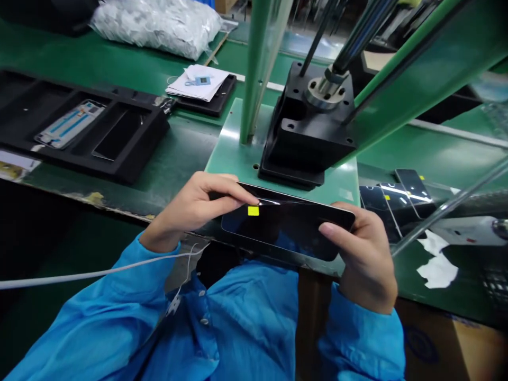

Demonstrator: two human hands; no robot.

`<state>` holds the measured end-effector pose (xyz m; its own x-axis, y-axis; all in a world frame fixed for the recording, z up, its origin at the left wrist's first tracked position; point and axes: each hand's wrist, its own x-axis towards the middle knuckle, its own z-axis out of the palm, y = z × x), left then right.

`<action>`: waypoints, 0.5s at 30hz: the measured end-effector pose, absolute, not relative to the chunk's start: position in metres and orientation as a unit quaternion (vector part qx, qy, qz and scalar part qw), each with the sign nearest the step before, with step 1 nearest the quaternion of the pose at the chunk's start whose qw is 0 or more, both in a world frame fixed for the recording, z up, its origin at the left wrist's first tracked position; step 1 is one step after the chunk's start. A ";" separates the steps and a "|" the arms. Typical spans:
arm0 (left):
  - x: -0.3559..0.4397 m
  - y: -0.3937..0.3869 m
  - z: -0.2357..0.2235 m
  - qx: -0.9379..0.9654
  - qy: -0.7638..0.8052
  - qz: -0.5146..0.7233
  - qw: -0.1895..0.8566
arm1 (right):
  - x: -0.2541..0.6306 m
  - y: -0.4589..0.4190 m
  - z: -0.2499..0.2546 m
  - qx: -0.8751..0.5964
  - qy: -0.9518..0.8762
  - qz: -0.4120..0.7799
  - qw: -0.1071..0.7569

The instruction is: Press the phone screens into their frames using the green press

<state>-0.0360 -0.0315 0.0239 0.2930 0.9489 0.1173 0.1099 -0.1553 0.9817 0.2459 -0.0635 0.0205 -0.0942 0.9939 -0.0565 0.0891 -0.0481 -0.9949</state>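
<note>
A black phone (289, 225) with a glossy screen lies across both my hands just in front of the press. A small yellow tab (253, 211) sits on its left part. My left hand (194, 206) grips the phone's left end, with the fingertips pinched at its top edge beside the tab. My right hand (365, 254) holds the right end, thumb laid on the glass. Both sleeves are bright blue. Behind the phone stands the black press block (313, 132) on a pale green base plate (234, 153).
A black foam tray (130, 153) at the left holds a phone frame (69, 124). Several dark phones (397, 198) lie in a row at the right, beside white paper scraps (438, 267). A plastic bag (159, 24) and a white paper stack (198, 82) sit farther back. A white cord (79, 275) crosses my left sleeve.
</note>
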 end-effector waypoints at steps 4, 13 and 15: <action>-0.039 -0.033 0.027 0.643 0.422 0.403 0.496 | 0.246 -0.060 0.023 -0.484 -0.553 0.519 0.436; -0.044 -0.030 0.018 0.717 0.371 0.417 0.418 | 0.247 -0.050 0.022 -0.409 -0.562 0.565 0.444; -0.043 -0.031 0.010 0.739 0.361 0.443 0.357 | 0.248 -0.050 0.022 -0.407 -0.552 0.575 0.446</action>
<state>-0.0429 -0.0308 0.0099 0.3469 0.8496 0.3973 0.2169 -0.4848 0.8473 0.2475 -0.0498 0.0216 -0.2704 0.9624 0.0251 -0.0637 0.0081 -0.9979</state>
